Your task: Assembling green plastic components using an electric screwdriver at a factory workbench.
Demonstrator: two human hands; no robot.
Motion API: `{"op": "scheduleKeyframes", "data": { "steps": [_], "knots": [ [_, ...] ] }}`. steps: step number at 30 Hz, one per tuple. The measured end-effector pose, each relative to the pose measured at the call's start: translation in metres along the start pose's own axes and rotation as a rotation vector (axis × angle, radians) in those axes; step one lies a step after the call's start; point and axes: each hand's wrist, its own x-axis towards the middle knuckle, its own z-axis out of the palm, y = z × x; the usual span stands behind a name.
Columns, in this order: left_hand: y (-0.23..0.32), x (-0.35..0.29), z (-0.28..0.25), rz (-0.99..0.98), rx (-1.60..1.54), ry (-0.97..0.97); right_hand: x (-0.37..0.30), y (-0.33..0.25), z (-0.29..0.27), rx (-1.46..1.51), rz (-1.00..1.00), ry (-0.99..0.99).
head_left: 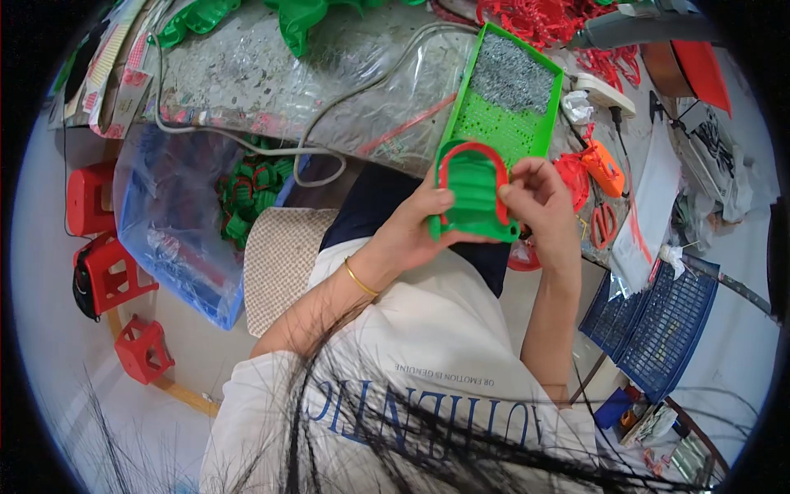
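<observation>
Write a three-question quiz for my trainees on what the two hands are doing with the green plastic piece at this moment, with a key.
1. True or false: both hands grip the green plastic piece.
2. What colour is the arched strip on that piece?
A) red
B) blue
C) yellow
3. What does the green tray behind the piece hold at its far end?

Key:
1. True: the left hand holds its left edge, thumb on top, and the right hand pinches its right edge.
2. A.
3. A heap of small grey metal bits, too fine to identify.
</observation>
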Motion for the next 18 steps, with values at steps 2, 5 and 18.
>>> {"op": "scheduleKeyframes", "data": {
  "steps": [2, 5, 18],
  "knots": [
    [-0.003, -0.003, -0.009, -0.088, -0.116, -0.020, -0.004, -0.001, 0.004, 0.022, 0.030, -0.026],
    [-0.005, -0.004, -0.015, -0.112, -0.289, 0.022, -0.004, 0.013, 0.005, 0.101, 0.036, -0.128],
    [-0.017, -0.006, -0.017, -0.218, -0.164, -0.135, 0.091, -0.123, -0.078, -0.225, -0.755, -0.056]
  ]
}}
